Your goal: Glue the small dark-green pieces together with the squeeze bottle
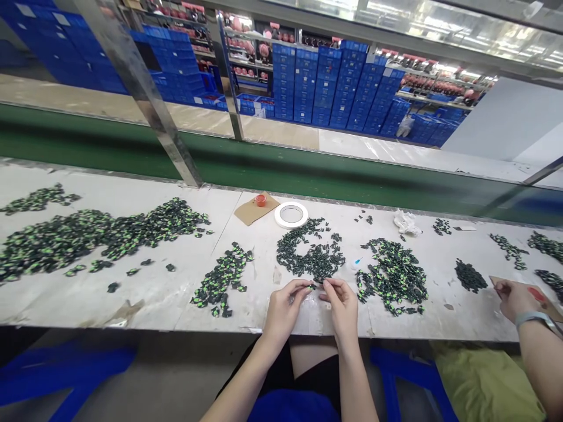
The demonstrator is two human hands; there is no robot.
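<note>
My left hand point(284, 306) pinches a small black-and-green part point(312, 286) between thumb and fingertips, just above the front of the white table point(167, 308). Close beside it, my right hand point(344, 306) has its thumb and forefinger pressed together; whatever they hold is too small to make out. Right beyond my fingertips lies a ring-shaped heap of small black parts point(325, 261). Piles of black-and-green parts lie on either side, one to the left point(222, 278) and a larger one to the right point(398, 275).
A white tape roll point(303, 221) lies behind the heap, near a cardboard piece point(246, 214) bearing a small red cup point(261, 200). A blue-tipped item point(357, 263) and crumpled white paper point(407, 223) are to the right. At far right, another person's hand point(514, 299) works over cardboard.
</note>
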